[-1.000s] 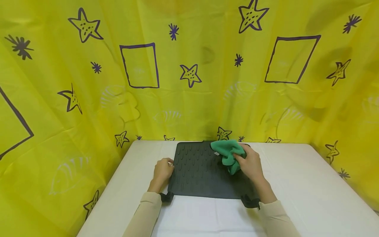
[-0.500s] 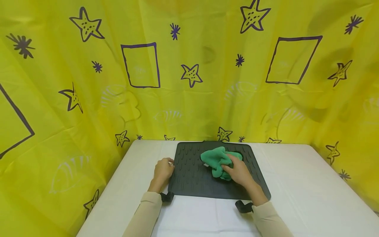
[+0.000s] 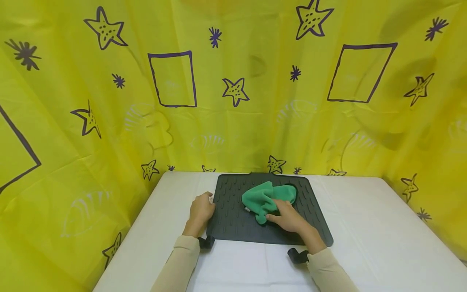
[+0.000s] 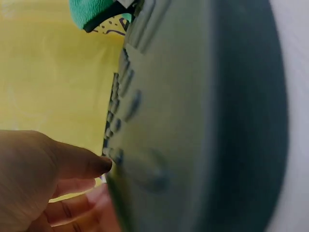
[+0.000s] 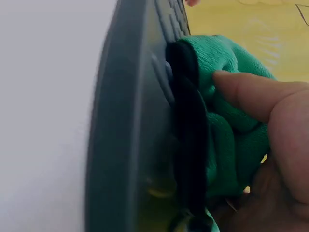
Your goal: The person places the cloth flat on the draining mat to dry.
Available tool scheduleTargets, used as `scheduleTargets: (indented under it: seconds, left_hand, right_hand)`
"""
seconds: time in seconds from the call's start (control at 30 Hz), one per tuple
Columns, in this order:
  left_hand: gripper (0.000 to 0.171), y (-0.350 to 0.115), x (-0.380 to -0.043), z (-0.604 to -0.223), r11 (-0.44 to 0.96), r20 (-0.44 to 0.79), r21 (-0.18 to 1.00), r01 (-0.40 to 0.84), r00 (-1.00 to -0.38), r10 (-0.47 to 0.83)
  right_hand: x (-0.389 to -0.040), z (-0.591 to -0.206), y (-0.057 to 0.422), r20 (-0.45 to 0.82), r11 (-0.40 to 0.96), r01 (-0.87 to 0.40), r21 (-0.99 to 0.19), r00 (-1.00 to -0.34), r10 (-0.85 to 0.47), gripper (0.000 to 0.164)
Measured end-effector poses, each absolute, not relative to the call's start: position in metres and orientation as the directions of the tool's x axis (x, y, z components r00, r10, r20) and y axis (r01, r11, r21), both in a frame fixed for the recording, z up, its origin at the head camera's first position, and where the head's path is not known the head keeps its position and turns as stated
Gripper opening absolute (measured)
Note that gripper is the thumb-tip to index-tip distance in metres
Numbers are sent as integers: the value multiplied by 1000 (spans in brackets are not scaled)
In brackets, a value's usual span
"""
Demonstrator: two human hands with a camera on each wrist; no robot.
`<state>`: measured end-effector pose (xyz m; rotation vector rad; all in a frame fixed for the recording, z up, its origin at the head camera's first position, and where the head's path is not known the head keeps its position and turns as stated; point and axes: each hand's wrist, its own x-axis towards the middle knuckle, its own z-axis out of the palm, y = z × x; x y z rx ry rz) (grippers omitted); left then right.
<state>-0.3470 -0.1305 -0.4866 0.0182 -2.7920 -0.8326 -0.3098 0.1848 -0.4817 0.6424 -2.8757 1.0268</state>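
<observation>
**Soft green cloth (image 3: 260, 197) bunched on a ridged mat (image 3: 228, 222)**

The right hand (image 3: 289, 219) has its thumb and fingers pinched into the folds of the cloth, which lies crumpled across the mat's middle. It looks light, plush and unbreakable; a gathered fold should hold best, since a lone corner would flop. A small white label (image 3: 247, 209) shows at its left side. The left hand (image 3: 201, 209) has its thumb touching the mat's left edge; whether its fingers grip there, I cannot tell. The dark grey mat seems rubbery and bendable, probably easiest taken by the rim. It lies flat on a white counter (image 3: 361, 215), with a yellow curtain (image 3: 233, 129) patterned with stars and fish hanging around.
</observation>
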Motion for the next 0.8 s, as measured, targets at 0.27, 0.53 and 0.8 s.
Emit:
scheduleTargets:
  seconds: [0.27, 0.53, 0.8]
  left_hand:
    - [14, -107, -334, -471, 880, 286, 434, 194, -956, 70]
    - [13, -64, -318, -466, 810, 265, 339, 478, -875, 405]
    - [29, -34, -302, -470, 803, 197, 174, 571, -819, 540]
  right_hand:
    - [-310, -462, 209, 131, 640, -307, -704, -942, -307, 70]
    - [-303, -444, 233, -4, 736, -172, -655, -973, -230, 28]
    - [-306, -460, 226, -145, 786, -92, -611, -964, -225, 43]
